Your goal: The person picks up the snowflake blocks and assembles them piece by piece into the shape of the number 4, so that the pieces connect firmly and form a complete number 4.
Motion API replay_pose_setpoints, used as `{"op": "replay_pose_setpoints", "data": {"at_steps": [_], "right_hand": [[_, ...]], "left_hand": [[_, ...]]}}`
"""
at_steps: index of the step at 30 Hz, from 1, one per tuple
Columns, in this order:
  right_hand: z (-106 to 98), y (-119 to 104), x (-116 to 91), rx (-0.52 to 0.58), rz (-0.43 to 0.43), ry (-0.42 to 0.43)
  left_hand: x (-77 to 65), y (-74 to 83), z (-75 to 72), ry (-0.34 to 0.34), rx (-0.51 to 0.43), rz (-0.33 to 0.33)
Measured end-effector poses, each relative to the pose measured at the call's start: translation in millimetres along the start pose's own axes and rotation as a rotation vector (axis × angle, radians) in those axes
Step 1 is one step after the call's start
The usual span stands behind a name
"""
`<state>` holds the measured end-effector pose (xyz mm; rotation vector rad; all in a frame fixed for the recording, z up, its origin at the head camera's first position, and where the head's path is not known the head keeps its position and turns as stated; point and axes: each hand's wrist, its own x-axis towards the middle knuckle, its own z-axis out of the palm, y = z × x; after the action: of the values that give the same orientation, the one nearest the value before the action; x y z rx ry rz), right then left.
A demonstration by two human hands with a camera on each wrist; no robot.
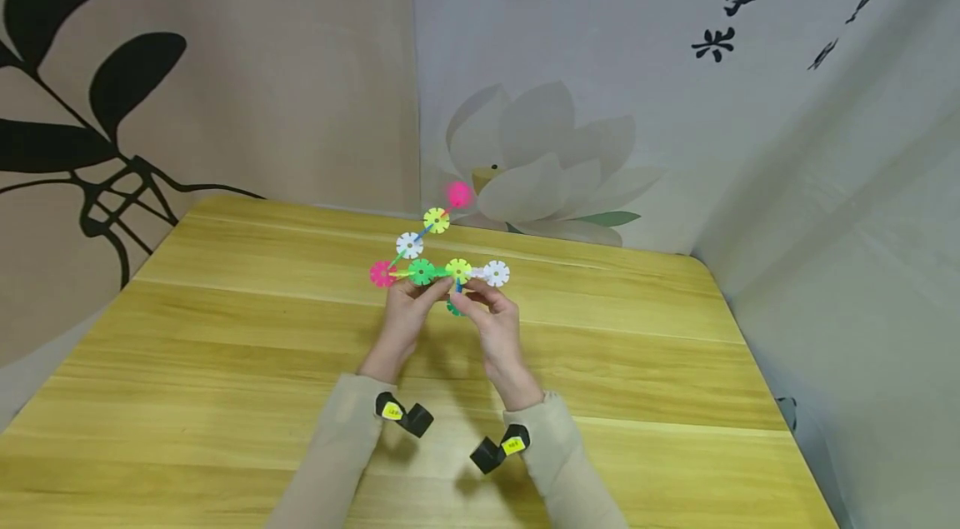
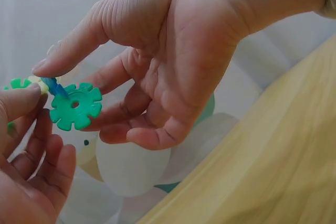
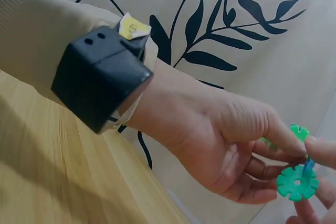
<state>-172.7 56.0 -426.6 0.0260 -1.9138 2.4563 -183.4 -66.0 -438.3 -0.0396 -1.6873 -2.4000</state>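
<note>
Both hands hold a chain of notched interlocking plastic discs above the table. My left hand pinches the chain near a yellow disc, thumb at its lower edge. With thumb and fingers, my right hand grips the blue disc that joins a green disc below the chain. That green disc hangs between the hands, partly hidden by fingers in the head view. A white disc ends the row at right. From a pink disc at left, a branch slants up through white and yellow to another pink disc.
A wooden table lies beneath the hands. Behind it hangs a cloth backdrop printed with dark leaves, a lotus and black characters. Black wrist cameras are strapped over the sleeves.
</note>
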Motion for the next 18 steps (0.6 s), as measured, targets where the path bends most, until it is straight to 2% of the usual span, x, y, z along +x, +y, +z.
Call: {"op": "replay_pose_setpoints", "data": {"at_steps": [5, 9, 14, 18], "right_hand": [[0, 2, 0, 0.014, -0.02, -0.033], [0, 0, 1, -0.042, -0.036, -0.086], [-11, 5, 9, -0.14, -0.089, -0.196], [-23, 15, 22, -0.155, -0.083, -0.285]], "left_hand": [[-0.7, -1.5, -1.0, -0.02, -0.047, 0.086], [-1.5, -0.5, -1.6, -0.013, -0.074, 0.136], [0.2, 6.0, -5.8, 0.035, -0.037, 0.149], [2.4, 11.1, -13.9, 0.066, 0.009, 0.147]]}}
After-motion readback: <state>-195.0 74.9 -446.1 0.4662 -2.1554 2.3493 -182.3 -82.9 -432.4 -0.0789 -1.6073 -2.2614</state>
